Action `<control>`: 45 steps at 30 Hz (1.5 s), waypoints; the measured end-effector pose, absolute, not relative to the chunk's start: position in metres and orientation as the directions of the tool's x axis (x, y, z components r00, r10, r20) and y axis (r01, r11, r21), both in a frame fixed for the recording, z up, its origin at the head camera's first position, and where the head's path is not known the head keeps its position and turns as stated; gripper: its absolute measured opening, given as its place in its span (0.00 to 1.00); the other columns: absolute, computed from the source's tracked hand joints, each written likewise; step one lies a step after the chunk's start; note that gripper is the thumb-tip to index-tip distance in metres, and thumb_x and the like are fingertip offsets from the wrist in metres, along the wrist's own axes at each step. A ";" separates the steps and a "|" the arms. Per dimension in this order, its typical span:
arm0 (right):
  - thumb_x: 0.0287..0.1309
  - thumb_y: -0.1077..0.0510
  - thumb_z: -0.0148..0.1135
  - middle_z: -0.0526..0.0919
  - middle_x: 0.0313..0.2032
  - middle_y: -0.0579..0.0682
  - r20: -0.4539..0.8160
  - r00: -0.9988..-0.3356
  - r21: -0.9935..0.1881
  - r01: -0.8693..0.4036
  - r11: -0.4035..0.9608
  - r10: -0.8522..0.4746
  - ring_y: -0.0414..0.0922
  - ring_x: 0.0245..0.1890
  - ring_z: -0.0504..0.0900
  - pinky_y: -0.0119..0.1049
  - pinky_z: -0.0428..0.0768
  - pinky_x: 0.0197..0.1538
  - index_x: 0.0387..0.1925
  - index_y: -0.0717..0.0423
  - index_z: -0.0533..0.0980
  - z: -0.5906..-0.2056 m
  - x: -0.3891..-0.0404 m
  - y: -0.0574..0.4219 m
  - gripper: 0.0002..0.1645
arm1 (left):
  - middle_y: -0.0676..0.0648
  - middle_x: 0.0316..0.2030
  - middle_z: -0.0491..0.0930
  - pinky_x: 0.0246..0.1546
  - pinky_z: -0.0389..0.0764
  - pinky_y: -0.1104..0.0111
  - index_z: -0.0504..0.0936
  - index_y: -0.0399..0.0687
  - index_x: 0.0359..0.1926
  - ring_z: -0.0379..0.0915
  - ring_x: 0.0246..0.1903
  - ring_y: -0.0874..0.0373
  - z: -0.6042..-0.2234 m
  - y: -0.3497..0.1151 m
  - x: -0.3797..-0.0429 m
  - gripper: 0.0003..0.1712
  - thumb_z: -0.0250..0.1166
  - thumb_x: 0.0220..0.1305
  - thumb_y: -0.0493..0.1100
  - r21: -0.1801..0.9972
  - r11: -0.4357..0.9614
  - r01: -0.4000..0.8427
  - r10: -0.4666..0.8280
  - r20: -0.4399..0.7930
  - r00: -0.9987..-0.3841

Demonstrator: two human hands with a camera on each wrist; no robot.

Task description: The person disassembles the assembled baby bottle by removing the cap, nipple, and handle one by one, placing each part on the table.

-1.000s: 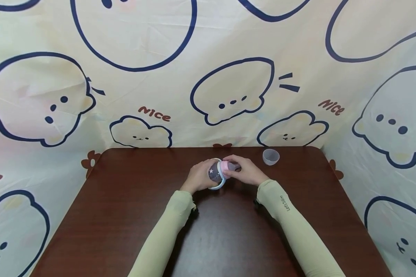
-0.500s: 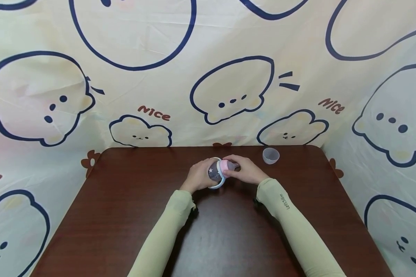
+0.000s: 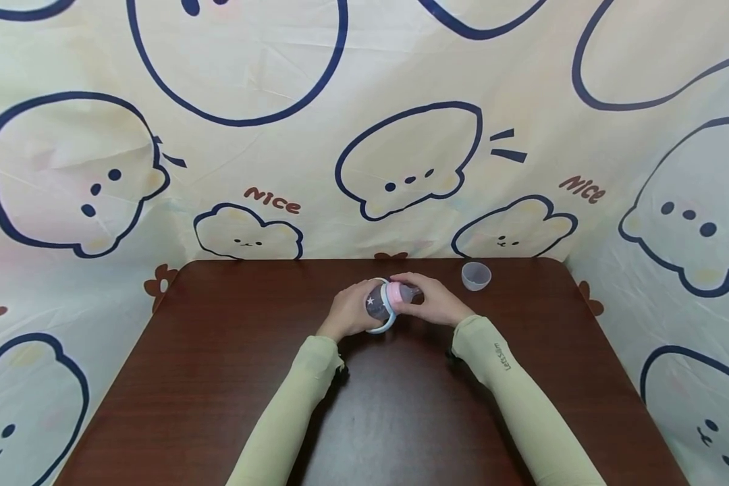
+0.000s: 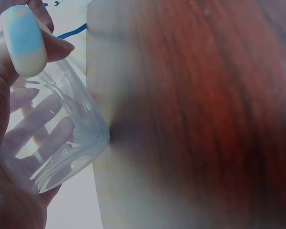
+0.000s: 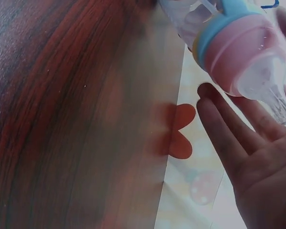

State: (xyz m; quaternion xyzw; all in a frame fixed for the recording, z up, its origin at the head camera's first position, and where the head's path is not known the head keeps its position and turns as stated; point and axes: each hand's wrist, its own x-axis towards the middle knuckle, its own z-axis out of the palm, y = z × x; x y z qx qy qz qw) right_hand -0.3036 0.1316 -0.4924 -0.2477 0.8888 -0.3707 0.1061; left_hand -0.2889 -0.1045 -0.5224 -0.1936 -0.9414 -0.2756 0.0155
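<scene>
A clear baby bottle (image 3: 376, 303) with white stars lies tilted between my hands, its teat (image 5: 269, 86) pointing right. It has a pink collar (image 5: 248, 50) and a light blue handle ring (image 3: 383, 324). My left hand (image 3: 349, 310) grips the bottle body, its fingers visible through the clear wall in the left wrist view. My right hand (image 3: 434, 300) holds thumb and forefinger around the collar; the other fingers (image 5: 229, 124) extend apart from it in the right wrist view. Whether the bottle's base touches the table cannot be told.
A small clear cup-shaped cap (image 3: 476, 276) stands by the far edge of the brown wooden table (image 3: 249, 378), right of my right hand. A printed cloth (image 3: 316, 155) with cartoon outlines hangs behind and at both sides.
My right thumb has shifted slightly along the pink collar. The left hand, the bottle and the cap keep their places; the whole view shifts slightly.
</scene>
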 end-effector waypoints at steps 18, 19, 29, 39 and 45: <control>0.64 0.45 0.71 0.80 0.64 0.49 0.020 -0.856 -0.708 -0.376 0.597 -0.516 0.50 0.63 0.77 0.54 0.73 0.69 0.68 0.44 0.74 -0.492 -0.302 0.133 0.33 | 0.48 0.54 0.83 0.51 0.80 0.52 0.75 0.54 0.68 0.78 0.48 0.51 -0.524 -0.105 -0.287 0.50 0.86 0.41 0.49 0.516 0.770 0.376 0.352 0.149 -0.924; 0.64 0.45 0.71 0.79 0.65 0.49 0.022 -0.853 -0.708 -0.381 0.594 -0.521 0.50 0.63 0.77 0.54 0.73 0.69 0.69 0.44 0.74 -0.491 -0.302 0.133 0.33 | 0.48 0.54 0.83 0.51 0.80 0.52 0.75 0.54 0.68 0.78 0.48 0.51 -0.524 -0.105 -0.287 0.50 0.86 0.41 0.49 0.516 0.770 0.375 0.352 0.147 -0.925; 0.61 0.46 0.74 0.78 0.65 0.46 0.011 -0.843 -0.723 -0.378 0.578 -0.538 0.49 0.64 0.75 0.53 0.74 0.68 0.69 0.40 0.73 -0.488 -0.300 0.135 0.36 | 0.48 0.56 0.82 0.54 0.79 0.51 0.75 0.54 0.68 0.77 0.50 0.50 -0.523 -0.105 -0.286 0.50 0.85 0.41 0.49 0.520 0.775 0.360 0.346 0.128 -0.929; 0.62 0.42 0.72 0.76 0.66 0.45 0.014 -0.854 -0.733 -0.362 0.575 -0.519 0.48 0.65 0.75 0.52 0.73 0.70 0.70 0.39 0.73 -0.486 -0.302 0.135 0.36 | 0.48 0.56 0.82 0.53 0.79 0.51 0.75 0.54 0.68 0.77 0.50 0.50 -0.522 -0.106 -0.286 0.50 0.86 0.42 0.48 0.544 0.755 0.368 0.348 0.144 -0.926; 0.68 0.40 0.65 0.79 0.65 0.49 -0.031 -0.872 -0.730 -0.315 0.606 -0.489 0.51 0.65 0.76 0.54 0.73 0.69 0.69 0.44 0.74 -0.485 -0.303 0.132 0.32 | 0.49 0.54 0.83 0.51 0.79 0.52 0.75 0.55 0.68 0.77 0.48 0.51 -0.522 -0.105 -0.287 0.50 0.85 0.41 0.49 0.532 0.762 0.370 0.350 0.143 -0.926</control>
